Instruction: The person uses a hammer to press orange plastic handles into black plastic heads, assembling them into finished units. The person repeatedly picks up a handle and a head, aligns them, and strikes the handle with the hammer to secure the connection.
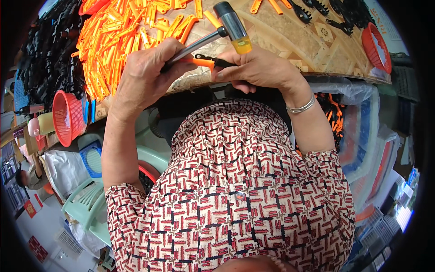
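We close left hand (147, 68) on hammer (231, 23) and orange piece (201, 62); right hand (263, 68) pinches black piece (221, 62); orange heap (106, 45) lies beyond left hand.

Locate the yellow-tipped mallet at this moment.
In the head view, the yellow-tipped mallet is at upper centre, its handle in the left hand and its head just above the right hand.

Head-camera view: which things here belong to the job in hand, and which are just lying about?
Seemingly part of the job:
- hammer, in the left hand
- orange piece and black piece, between the hands
- orange pile and black pile, probably stock

Probably just lying about:
- pale bottle
- pale green chair
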Demonstrator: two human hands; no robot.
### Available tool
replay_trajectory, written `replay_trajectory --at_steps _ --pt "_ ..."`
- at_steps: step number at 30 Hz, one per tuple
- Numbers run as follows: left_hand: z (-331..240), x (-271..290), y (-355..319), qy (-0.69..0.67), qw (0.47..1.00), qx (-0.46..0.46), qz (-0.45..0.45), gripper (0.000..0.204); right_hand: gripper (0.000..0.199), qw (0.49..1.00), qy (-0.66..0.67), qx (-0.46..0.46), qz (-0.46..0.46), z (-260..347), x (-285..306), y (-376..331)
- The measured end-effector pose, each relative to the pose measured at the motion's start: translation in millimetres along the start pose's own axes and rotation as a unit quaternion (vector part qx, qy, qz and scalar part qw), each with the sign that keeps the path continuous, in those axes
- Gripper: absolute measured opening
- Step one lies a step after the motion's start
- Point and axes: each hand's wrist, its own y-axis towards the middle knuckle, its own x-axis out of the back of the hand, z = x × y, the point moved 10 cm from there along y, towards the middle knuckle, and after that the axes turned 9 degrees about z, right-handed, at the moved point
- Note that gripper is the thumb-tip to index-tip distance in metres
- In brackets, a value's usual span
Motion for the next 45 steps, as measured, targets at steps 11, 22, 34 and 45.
replay_trajectory --at_steps 11,22,34,45 --pt "-13.8 -9.4 -3.5 0.021 1.000 0.007 0.011 0.018 0.016 0.996 -0.040 0.023 0.070 -0.2 -9.9 3.9" --pt "-42.0 -16.2 -1.7 0.120 0.992 0.000 -0.037 0.021 0.025 0.947 -0.273 0.160 -0.055 10.5 -8.3 -7.9" --pt "-22.6 -33.9 -13.7 0.058 0.995 0.004 -0.084 0.024 0.029 0.857 -0.454 0.154 -0.189 29.9 -9.6 -36.1" --pt "-23.8 -46.9 10.8 -0.127 0.990 -0.048 -0.044 0.025 0.027 0.898 0.426 0.102 -0.043 -66.2 -20.4 -62.9"
